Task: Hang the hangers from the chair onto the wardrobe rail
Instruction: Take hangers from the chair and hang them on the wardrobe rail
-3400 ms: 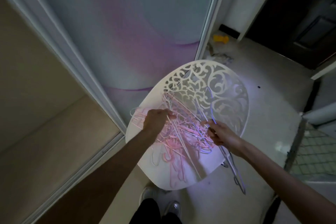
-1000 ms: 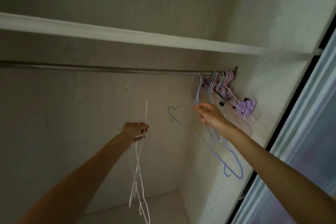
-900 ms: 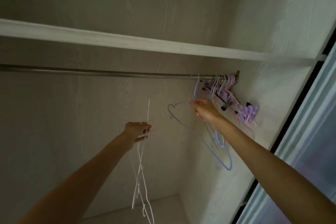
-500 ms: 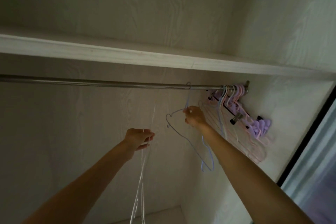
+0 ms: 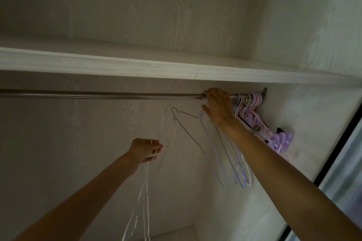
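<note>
The metal wardrobe rail [image 5: 98, 96] runs across the view under a shelf. My right hand [image 5: 218, 106] is up at the rail near its right end, fingers curled over it, with a thin blue hanger [image 5: 197, 143] dangling below the hand. Its hook is hidden by my fingers. My left hand [image 5: 145, 149] is lower and to the left, gripping a few white wire hangers [image 5: 146, 188] that trail downward. Several pink, white and purple hangers [image 5: 249, 103] hang bunched at the rail's right end.
A pale wooden shelf [image 5: 137, 66] sits just above the rail. The wardrobe's side wall [image 5: 305, 115] is close on the right, with the sliding door frame [image 5: 337, 154] beyond it. The wardrobe floor [image 5: 176, 234] shows far below.
My right hand has risen from below the rail up onto it, carrying the blue hanger with it. My left hand has stayed about where it was with the white hangers.
</note>
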Demonstrator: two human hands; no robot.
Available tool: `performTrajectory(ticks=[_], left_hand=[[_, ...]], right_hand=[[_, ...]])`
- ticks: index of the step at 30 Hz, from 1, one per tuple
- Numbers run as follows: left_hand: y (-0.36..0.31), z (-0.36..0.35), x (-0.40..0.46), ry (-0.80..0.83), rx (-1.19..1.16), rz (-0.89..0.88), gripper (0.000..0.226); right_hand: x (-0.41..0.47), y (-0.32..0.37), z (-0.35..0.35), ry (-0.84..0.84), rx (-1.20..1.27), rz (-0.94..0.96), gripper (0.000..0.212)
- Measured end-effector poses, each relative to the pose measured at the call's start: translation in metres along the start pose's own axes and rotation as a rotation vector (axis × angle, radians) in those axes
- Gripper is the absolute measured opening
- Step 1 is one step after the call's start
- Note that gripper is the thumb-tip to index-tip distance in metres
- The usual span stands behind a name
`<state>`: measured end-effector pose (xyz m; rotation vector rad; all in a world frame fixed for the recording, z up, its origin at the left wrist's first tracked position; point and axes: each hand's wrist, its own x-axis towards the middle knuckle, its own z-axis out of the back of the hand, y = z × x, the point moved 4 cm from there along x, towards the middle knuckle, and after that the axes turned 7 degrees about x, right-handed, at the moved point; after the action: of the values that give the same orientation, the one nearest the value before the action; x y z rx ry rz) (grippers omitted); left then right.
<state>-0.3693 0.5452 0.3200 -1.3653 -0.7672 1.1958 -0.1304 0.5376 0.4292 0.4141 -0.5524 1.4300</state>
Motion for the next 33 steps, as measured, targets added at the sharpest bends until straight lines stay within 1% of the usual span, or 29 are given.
performTrajectory(ticks=[2, 6, 8, 12, 15, 18, 20, 21, 22, 23, 24, 26, 27, 28, 29, 31, 33], left_hand=[[0.001, -0.004, 0.003, -0.001, 0.002, 0.012, 0.028], [0.004, -0.013, 0.008, -0.007, 0.023, 0.044, 0.027], [0.004, -0.018, 0.01, -0.002, 0.029, 0.046, 0.027], [0.004, -0.026, 0.013, 0.019, 0.04, 0.053, 0.027], [0.002, -0.032, 0.011, 0.027, 0.055, 0.052, 0.026], [0.0, -0.036, 0.009, 0.037, 0.058, 0.049, 0.027], [-0.004, -0.038, 0.005, 0.037, 0.052, 0.048, 0.028], [-0.006, -0.039, 0.003, 0.042, 0.049, 0.046, 0.029], [-0.009, -0.041, 0.001, 0.052, 0.043, 0.043, 0.03], [-0.008, -0.043, -0.001, 0.06, 0.043, 0.043, 0.031], [-0.013, -0.046, -0.001, 0.072, 0.037, 0.04, 0.032], [-0.011, -0.05, -0.006, 0.097, 0.036, 0.044, 0.029], [-0.008, -0.052, -0.01, 0.114, 0.026, 0.045, 0.024], [-0.006, -0.055, -0.014, 0.129, 0.009, 0.046, 0.017], [-0.004, -0.056, -0.019, 0.133, 0.0, 0.043, 0.012], [0.0, -0.057, -0.026, 0.134, 0.032, 0.031, 0.013], [0.003, -0.057, -0.03, 0.157, 0.06, 0.022, 0.015]], right_hand=[[-0.003, -0.017, 0.002, -0.043, -0.007, -0.006, 0.043], [-0.005, -0.056, 0.005, -0.048, -0.172, -0.06, 0.051], [-0.004, -0.072, 0.005, -0.009, -0.22, -0.102, 0.054], [-0.004, -0.09, 0.007, 0.057, -0.328, -0.167, 0.055], [-0.005, -0.096, 0.012, 0.111, -0.34, -0.193, 0.056], [-0.006, -0.093, 0.014, 0.156, -0.313, -0.196, 0.065], [-0.015, -0.072, 0.02, 0.062, -0.176, -0.151, 0.066], [-0.024, -0.055, 0.023, -0.01, -0.071, -0.095, 0.059], [-0.037, -0.035, 0.024, -0.065, 0.048, -0.048, 0.046], [-0.054, -0.013, 0.02, -0.05, 0.196, -0.03, 0.035], [-0.068, 0.006, 0.013, 0.062, 0.343, -0.067, 0.034], [-0.105, 0.047, -0.013, 0.441, 0.697, -0.235, 0.045], [-0.123, 0.064, -0.025, 0.592, 0.871, -0.319, 0.047], [-0.137, 0.077, -0.032, 0.686, 1.039, -0.405, 0.047], [-0.148, 0.086, -0.036, 0.73, 1.199, -0.484, 0.044], [-0.161, 0.094, -0.039, 0.712, 1.432, -0.587, 0.04], [-0.169, 0.095, -0.035, 0.691, 1.504, -0.6, 0.035]])
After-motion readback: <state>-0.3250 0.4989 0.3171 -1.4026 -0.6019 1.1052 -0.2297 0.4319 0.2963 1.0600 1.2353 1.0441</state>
